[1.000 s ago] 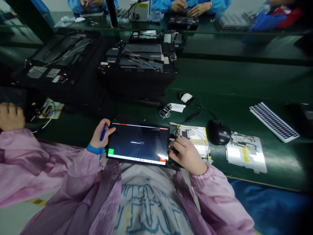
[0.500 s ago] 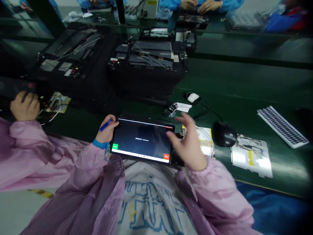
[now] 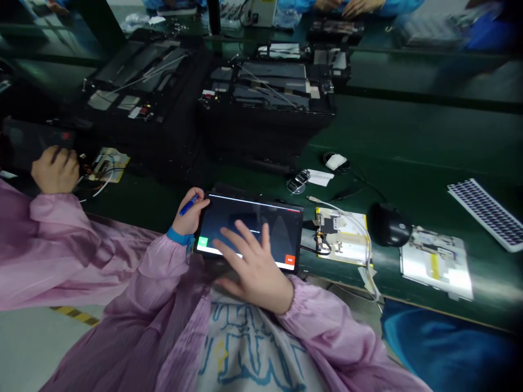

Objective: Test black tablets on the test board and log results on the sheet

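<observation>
A dark touchscreen (image 3: 229,212) with a green square at lower left and a red one at lower right lies near the bench's front edge. My left hand (image 3: 189,216) grips its upper left side, thumb on the edge, with a blue pen (image 3: 189,205) also tucked in the fingers. A blue band circles that wrist. Over the screen's lower middle, my right hand (image 3: 255,267) is spread open, holding nothing; whether its fingertips touch the glass I cannot tell. Black cables run from the screen's right side to a silver-and-yellow circuit assembly (image 3: 347,239).
Stacks of black display panels (image 3: 269,87) stand behind. To the right are a black mouse (image 3: 391,224), a metal-backed assembly (image 3: 439,261) and a white keyboard (image 3: 488,215). A co-worker's hand (image 3: 57,169) is at the left; others work across the bench.
My right hand has moved left and down, from the screen's right edge to over its lower middle, uncovering the circuit assembly. My left hand keeps its grip. The view has shifted slightly.
</observation>
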Action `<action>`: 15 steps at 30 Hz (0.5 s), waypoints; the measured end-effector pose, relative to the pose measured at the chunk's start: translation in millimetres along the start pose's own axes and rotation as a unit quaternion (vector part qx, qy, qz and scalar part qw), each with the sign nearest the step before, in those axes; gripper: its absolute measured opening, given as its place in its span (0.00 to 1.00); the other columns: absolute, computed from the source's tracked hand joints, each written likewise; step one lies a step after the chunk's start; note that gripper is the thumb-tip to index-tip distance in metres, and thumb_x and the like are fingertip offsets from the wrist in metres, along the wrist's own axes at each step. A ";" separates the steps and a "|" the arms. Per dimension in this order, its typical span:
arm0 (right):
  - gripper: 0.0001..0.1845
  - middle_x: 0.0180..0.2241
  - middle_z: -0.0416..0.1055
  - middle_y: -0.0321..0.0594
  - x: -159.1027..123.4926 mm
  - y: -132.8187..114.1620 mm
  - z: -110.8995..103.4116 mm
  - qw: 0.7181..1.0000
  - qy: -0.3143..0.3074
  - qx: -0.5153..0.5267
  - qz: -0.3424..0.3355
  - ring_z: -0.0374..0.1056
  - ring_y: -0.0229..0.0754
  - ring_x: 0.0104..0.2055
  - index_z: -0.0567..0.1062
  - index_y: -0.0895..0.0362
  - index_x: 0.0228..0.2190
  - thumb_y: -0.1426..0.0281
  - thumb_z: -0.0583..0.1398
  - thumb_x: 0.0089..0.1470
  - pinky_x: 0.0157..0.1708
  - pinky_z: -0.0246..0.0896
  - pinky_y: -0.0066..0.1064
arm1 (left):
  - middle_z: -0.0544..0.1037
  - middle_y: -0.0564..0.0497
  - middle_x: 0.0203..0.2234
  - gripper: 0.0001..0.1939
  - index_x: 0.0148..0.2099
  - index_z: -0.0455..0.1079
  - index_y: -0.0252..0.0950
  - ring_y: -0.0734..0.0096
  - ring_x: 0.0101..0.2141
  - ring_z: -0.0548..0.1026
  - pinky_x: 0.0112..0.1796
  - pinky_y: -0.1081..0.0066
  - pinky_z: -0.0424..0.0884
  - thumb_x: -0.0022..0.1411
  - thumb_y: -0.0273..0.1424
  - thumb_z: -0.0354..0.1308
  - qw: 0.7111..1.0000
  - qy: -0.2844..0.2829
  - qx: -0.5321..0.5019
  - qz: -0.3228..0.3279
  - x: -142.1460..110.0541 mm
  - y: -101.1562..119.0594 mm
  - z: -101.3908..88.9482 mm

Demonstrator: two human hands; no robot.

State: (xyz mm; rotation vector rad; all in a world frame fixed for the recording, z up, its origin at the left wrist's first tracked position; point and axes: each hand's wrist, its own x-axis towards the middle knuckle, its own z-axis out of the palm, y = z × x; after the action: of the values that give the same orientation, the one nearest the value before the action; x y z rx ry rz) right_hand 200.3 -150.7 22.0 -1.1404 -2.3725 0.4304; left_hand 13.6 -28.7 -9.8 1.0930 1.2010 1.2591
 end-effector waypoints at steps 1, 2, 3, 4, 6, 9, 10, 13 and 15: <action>0.36 0.62 0.57 0.51 -6.3 4.5 -6.0 1.000 0.015 -0.012 0.024 0.40 0.62 0.68 0.59 0.53 0.61 0.56 0.61 0.54 0.60 0.24 0.71 | 0.59 0.56 0.23 0.11 0.27 0.60 0.37 0.73 0.26 0.59 0.30 0.70 0.56 0.44 0.27 0.61 1.000 0.000 0.002 0.000 0.6 0.0 -0.1; 0.36 0.62 0.57 0.52 -13.3 9.6 -10.8 0.998 0.028 -0.028 0.050 0.40 0.63 0.67 0.60 0.54 0.60 0.57 0.61 0.53 0.60 0.24 0.71 | 0.59 0.56 0.23 0.11 0.27 0.60 0.37 0.73 0.26 0.59 0.30 0.70 0.56 0.44 0.27 0.61 1.000 0.001 0.003 0.000 1.1 0.0 0.0; 0.37 0.62 0.56 0.53 -20.7 14.9 -14.2 0.996 0.036 -0.045 0.073 0.40 0.64 0.67 0.60 0.54 0.60 0.58 0.62 0.52 0.59 0.24 0.71 | 0.59 0.56 0.23 0.11 0.27 0.60 0.37 0.73 0.26 0.59 0.30 0.70 0.56 0.44 0.27 0.61 1.000 0.001 0.002 -0.003 1.6 0.1 0.2; 0.37 0.62 0.56 0.54 -28.3 20.2 -16.2 0.993 0.042 -0.063 0.092 0.40 0.65 0.67 0.60 0.54 0.59 0.59 0.63 0.51 0.59 0.25 0.71 | 0.59 0.56 0.23 0.10 0.28 0.61 0.37 0.73 0.26 0.60 0.30 0.70 0.56 0.44 0.27 0.61 1.000 0.001 -0.002 -0.009 2.1 0.1 0.6; 0.36 0.61 0.56 0.54 -42.8 29.4 -16.1 0.987 0.050 -0.098 0.115 0.40 0.66 0.67 0.62 0.54 0.58 0.62 0.64 0.51 0.59 0.26 0.72 | 0.60 0.56 0.23 0.11 0.28 0.61 0.37 0.73 0.26 0.60 0.29 0.71 0.56 0.43 0.26 0.61 0.999 0.004 -0.015 -0.030 2.8 0.0 1.5; 0.29 0.60 0.59 0.52 -59.0 37.3 -10.2 0.981 0.059 -0.132 0.130 0.42 0.65 0.66 0.65 0.52 0.55 0.65 0.63 0.52 0.59 0.29 0.72 | 0.61 0.56 0.23 0.11 0.28 0.61 0.37 0.73 0.26 0.61 0.29 0.71 0.56 0.43 0.26 0.61 0.998 0.005 -0.026 -0.052 3.6 -0.7 2.6; 0.27 0.59 0.61 0.51 -62.3 38.4 -8.0 0.980 0.062 -0.136 0.130 0.43 0.64 0.66 0.66 0.51 0.54 0.66 0.63 0.53 0.59 0.30 0.72 | 0.61 0.56 0.23 0.11 0.28 0.61 0.37 0.73 0.26 0.61 0.29 0.71 0.56 0.44 0.26 0.61 0.998 0.006 -0.025 -0.051 3.9 -1.0 2.8; 0.21 0.57 0.63 0.48 -66.2 39.4 -3.5 0.982 0.066 -0.137 0.115 0.45 0.63 0.66 0.69 0.49 0.50 0.68 0.63 0.54 0.59 0.32 0.72 | 0.61 0.56 0.23 0.10 0.28 0.61 0.37 0.72 0.26 0.62 0.29 0.71 0.56 0.44 0.25 0.61 0.999 0.003 -0.017 -0.043 4.5 -2.2 2.8; 0.19 0.57 0.64 0.47 -65.7 39.9 -2.3 0.983 0.065 -0.139 0.100 0.46 0.62 0.65 0.71 0.48 0.48 0.69 0.62 0.54 0.59 0.32 0.71 | 0.61 0.56 0.24 0.10 0.29 0.61 0.37 0.72 0.26 0.62 0.29 0.70 0.56 0.45 0.25 0.60 0.999 0.001 -0.015 -0.038 4.5 -2.8 2.4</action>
State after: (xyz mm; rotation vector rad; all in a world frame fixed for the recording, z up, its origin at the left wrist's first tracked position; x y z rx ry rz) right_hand 263.0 -178.5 -12.7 -1.4937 -2.2614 0.0845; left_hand 16.0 -24.2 -12.5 1.0147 1.2105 1.2156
